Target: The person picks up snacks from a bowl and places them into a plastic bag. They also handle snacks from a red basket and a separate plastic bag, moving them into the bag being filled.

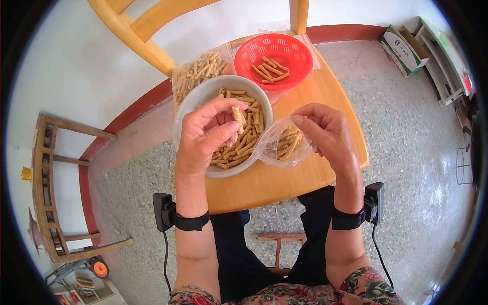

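Between the thumb and fingers of my left hand is a short, pale tan rolled stick, held upright. Below that hand, a grey bowl holds many similar brown sticks. My right hand pinches the edge of a clear plastic bag, its mouth toward the bowl. Several sticks lie inside the bag, which rests against the bowl's right side. Behind the bowl sits a red perforated basket with several sticks in it.
Everything stands on a wooden chair seat in front of my knees. A large clear bag of sticks lies at the back left, by the chair's backrest. Farther off are a wooden frame, a cardboard box and a shelf.
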`<state>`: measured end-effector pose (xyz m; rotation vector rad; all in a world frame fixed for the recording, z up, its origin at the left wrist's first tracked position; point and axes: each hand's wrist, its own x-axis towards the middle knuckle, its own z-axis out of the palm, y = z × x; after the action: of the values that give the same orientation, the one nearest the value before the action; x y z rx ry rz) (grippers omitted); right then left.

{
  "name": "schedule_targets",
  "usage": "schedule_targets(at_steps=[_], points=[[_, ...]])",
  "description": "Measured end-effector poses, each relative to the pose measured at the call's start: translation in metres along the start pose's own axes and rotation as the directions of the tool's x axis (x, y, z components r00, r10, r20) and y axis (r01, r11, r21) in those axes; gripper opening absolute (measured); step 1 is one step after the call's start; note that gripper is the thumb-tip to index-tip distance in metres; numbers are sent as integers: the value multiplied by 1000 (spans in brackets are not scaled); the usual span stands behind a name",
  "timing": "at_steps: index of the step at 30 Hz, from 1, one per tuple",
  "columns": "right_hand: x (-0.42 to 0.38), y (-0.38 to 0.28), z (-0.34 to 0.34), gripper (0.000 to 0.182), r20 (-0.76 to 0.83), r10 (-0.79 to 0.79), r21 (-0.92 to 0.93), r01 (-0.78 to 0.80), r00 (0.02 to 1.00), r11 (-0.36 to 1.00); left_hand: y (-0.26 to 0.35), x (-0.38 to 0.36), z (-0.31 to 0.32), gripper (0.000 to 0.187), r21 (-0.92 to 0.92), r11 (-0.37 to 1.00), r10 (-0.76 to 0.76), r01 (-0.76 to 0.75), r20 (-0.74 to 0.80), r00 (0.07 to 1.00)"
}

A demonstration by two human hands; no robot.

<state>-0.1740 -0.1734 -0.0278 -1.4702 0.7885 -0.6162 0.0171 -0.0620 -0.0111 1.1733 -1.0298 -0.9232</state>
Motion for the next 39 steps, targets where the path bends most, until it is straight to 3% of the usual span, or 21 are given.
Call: schedule_targets(at_steps=[2, 4, 5, 7, 8, 11, 15, 17, 18, 20, 21, 23, 25, 28, 30, 33, 37, 39], points=[[0, 1, 0, 15, 9, -11, 15, 11, 1000, 1000, -1, 0, 0, 22, 6, 1000, 14, -14, 13, 1000], [-1, 1, 0, 15, 7, -9, 22, 9, 1000, 1000, -3, 1, 1, 21, -275, 960, 53, -59, -30, 998], [-1, 0, 1, 15, 9, -10, 23, 10, 1000, 1000, -4, 2, 2, 21, -273, 960, 54, -61, -31, 998], [-1, -4, 2, 15, -6, 28, 21, -28, 1000, 999, -4, 6, 4, 16, -673, 737, 54, -66, -39, 998], [-1, -4, 3, 15, -4, 25, 23, -25, 1000, 999, -5, 6, 5, 16, -733, 679, 37, -44, -25, 999], [-1, -3, 2, 15, 0, 27, 27, -27, 1000, 999, -6, 6, 9, 13, -801, 598, -44, -11, -47, 998], [-2, 0, 1, 15, -1, 15, 20, -15, 1000, 1000, -9, 5, 13, 13, -794, 608, -98, 2, -73, 992], [-2, 1, 1, 15, -11, 14, 10, -14, 1000, 1000, -6, 4, 20, 14, -538, 841, -50, -51, -172, 984], [-1, 2, 1, 15, -6, 2, 16, -2, 1000, 1000, -4, 3, 26, 14, -550, 834, -60, -41, -164, 985], [-3, 2, 3, 15, -5, 7, 18, -7, 1000, 1000, 2, -3, 42, 14, -208, 976, 15, -62, -221, 975], [-5, 1, 4, 15, -2, 13, 40, -13, 1000, 999, 4, -7, 51, 14, -219, 975, -1, -48, -218, 976], [-5, 2, 2, 14, 1, 12, 60, -12, 1000, 998, 6, -13, 66, 14, 322, 940, 129, -110, -37, 991], [-4, 5, 2, 13, 16, -39, 32, 38, 999, 999, 7, -15, 74, 23, 616, 781, 102, -105, 40, 994], [-2, 8, 1, 13, 28, -50, 70, 48, 998, 996, 4, -15, 75, 22, 710, 687, 184, -153, 33, 982], [-4, 4, 1, 13, 10, -40, 90, 39, 999, 995, 15, -14, 71, 13, 625, 780, 143, -34, -126, 982], [1, 5, 1, 13, -19, -54, 87, 55, 998, 995, 15, -5, 47, 7, 591, 803, 273, -83, -240, 932], [-5, -9, 0, 12, -53, -9, 118, 16, 999, 993, 11, 0, -1, 5, 585, 811, 273, 0, -378, 885], [-4, -7, -4, 12, -40, -21, 153, 27, 999, 988, 5, -1, -25, 4, 603, 790, 195, 114, -422, 885]])
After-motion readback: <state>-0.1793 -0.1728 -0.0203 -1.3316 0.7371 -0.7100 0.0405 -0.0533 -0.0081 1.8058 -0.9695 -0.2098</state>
